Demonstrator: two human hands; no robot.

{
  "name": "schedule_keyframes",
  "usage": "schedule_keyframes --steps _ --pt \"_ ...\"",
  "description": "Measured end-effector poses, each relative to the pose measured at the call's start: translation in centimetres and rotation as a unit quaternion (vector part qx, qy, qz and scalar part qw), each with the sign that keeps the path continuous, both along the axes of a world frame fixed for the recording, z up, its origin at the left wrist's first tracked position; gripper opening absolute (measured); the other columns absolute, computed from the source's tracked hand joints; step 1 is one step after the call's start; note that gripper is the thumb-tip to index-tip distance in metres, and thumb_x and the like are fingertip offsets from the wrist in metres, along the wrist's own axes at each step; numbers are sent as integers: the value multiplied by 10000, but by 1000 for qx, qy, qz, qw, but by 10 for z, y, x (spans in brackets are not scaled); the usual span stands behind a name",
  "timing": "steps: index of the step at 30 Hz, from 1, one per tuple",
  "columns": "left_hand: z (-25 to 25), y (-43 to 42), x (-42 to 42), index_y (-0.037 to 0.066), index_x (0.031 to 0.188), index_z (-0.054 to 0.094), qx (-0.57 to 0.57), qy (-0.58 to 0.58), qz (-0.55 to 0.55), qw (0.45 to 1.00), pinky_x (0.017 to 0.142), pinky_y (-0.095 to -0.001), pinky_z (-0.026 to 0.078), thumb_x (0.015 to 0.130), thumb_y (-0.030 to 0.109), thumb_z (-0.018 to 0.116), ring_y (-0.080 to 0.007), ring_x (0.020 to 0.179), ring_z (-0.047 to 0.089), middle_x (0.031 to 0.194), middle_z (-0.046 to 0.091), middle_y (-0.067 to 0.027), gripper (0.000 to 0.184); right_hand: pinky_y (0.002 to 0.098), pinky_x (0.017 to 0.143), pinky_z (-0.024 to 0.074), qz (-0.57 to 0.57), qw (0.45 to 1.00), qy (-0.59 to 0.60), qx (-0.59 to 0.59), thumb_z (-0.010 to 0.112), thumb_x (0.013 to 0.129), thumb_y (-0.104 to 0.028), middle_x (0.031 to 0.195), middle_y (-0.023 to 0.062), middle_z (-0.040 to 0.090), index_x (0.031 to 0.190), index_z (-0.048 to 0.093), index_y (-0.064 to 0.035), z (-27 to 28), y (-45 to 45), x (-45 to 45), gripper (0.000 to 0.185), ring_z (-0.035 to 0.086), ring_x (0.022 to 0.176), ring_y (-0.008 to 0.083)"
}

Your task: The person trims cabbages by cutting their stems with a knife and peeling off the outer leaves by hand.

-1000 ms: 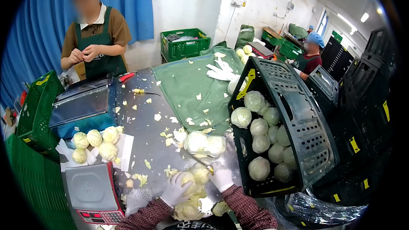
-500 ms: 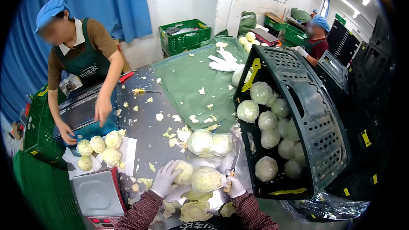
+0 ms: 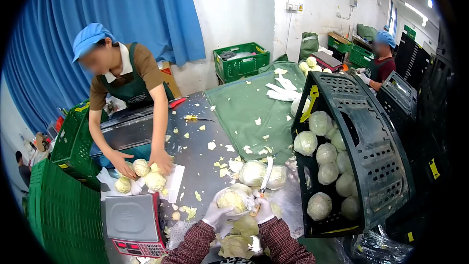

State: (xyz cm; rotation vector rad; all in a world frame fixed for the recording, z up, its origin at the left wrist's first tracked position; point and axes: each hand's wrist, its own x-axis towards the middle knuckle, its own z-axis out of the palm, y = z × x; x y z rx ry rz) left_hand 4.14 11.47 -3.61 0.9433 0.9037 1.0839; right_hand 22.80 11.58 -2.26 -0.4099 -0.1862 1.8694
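Note:
My left hand [image 3: 216, 209], in a white glove, is wrapped round the left side of a pale cabbage head [image 3: 234, 200]. Gripped in my gloved right hand [image 3: 263, 207] is a knife [image 3: 266, 176], its blade pointing up and away from me; the hand is at the cabbage's right side. Two plastic-wrapped cabbages [image 3: 252, 173] lie just beyond. Loose outer leaves [image 3: 235, 245] are on the metal table [image 3: 195, 139] below my hands.
A tilted dark crate [image 3: 364, 142] of wrapped cabbages stands at the right. A red scale [image 3: 133, 219] is at the left. Across the table a co-worker [image 3: 141, 76] touches small cabbages [image 3: 155, 181]. Another knife [image 3: 198, 118] and green cloth [image 3: 259, 112] lie farther back.
My left hand has gone from another cabbage to the one beside my right hand, which is now raised. The knife's blade has swung upright. The co-worker's hands have reached the small cabbages.

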Motion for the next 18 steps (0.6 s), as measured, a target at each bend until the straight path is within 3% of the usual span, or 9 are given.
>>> schedule_keyframes --steps 7,9,10,11,13,14,15,17,18 --pt "-46 19 -20 27 1391 328 -78 -181 -14 980 1003 -375 444 758 208 713 -234 1214 494 1333 482 -122 763 208 397 359 51 996 73 2 424 684 24 638 8 468 774 424 -110 -12 29 -15 161 400 428 87" --pt "-55 18 -23 28 1395 324 -73 -206 -9 976 1008 -385 440 776 282 692 -243 1219 491 1342 477 -124 764 237 481 448 73 989 114 52 429 690 -12 703 36 527 825 480 -83 -15 36 -20 162 498 516 117" --pt "-55 16 -22 36 1403 312 -93 -228 -3 969 1019 -434 427 779 338 654 -275 1234 478 1359 459 -142 773 301 648 532 57 995 61 51 430 688 -46 825 86 588 886 518 -44 -43 46 -26 216 600 690 185" --pt "-53 15 -21 45 1411 300 -114 -252 1 961 1031 -482 413 783 395 616 -307 1249 465 1375 441 -160 786 371 802 537 144 953 239 118 430 683 -59 934 131 607 922 525 -12 -71 54 -25 262 626 843 251" --pt "-48 14 -18 72 1420 301 -83 -259 -22 962 1033 -503 406 784 464 565 -321 1262 448 1395 419 -162 792 376 816 532 62 997 36 43 434 682 -52 928 129 606 924 526 -12 -66 50 -36 262 625 832 249" --pt "-48 10 -16 78 1418 307 -71 -296 -20 952 1036 -504 403 778 489 570 -321 1268 442 1398 416 -158 804 321 652 534 46 998 -19 -26 460 691 -57 850 82 602 901 521 -19 0 34 -42 222 610 726 192" --pt "-49 7 -16 85 1416 313 -60 -333 -16 941 1040 -505 400 772 514 575 -321 1273 437 1401 414 -154 817 321 652 534 45 998 -25 -24 460 691 -57 850 82 602 901 521 -19 11 43 -38 222 610 726 192" --pt "-50 1 -12 98 1411 323 -65 -361 2 930 1043 -510 396 781 565 561 -321 1275 435 1395 419 -159 820 251 471 454 68 940 -330 -52 492 698 -67 756 37 585 861 503 -45 16 55 -23 165 552 582 131" --pt "-48 -1 -12 112 1414 318 -100 -383 27 918 1039 -524 394 783 589 552 -332 1282 423 1403 405 -164 825 223 376 353 67 962 -239 -110 505 703 -68 674 7 545 812 483 -77 -3 74 -11 111 452 462 102"
